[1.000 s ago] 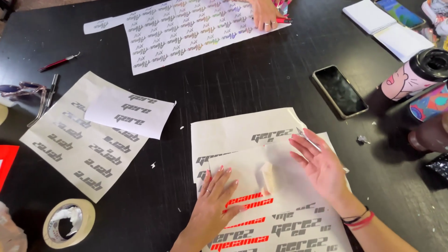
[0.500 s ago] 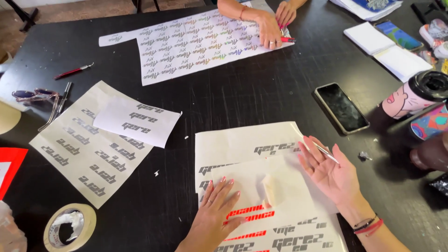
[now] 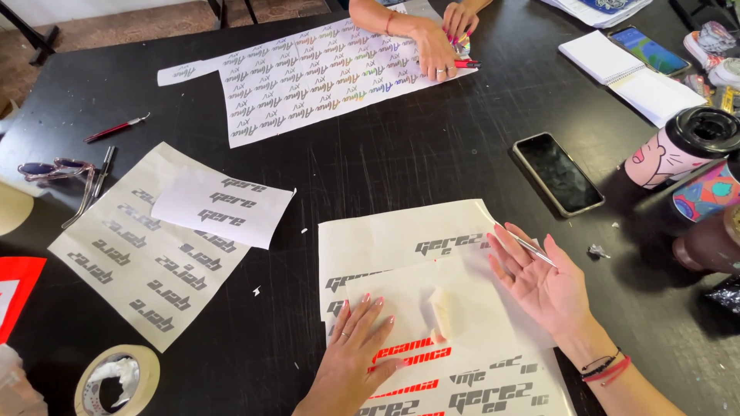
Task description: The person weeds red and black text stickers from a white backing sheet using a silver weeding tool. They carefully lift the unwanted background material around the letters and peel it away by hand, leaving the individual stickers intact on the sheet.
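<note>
Pressing left hand (image 3: 356, 350) flat on sticker sheet (image 3: 432, 323) at near edge of table (image 3: 401, 162), fingers spread, gripping nothing. Right hand (image 3: 543, 285) palm up, fingers open, thin metal pick (image 3: 526, 244) lying loose across fingertips. Folded tape scrap (image 3: 442, 312) on sheet between hands. Risks, my judgement: pick unpinched, could roll off toward phone (image 3: 558, 172); point could scratch red lettering (image 3: 412, 354); sheet could shift if left palm lifts.
</note>
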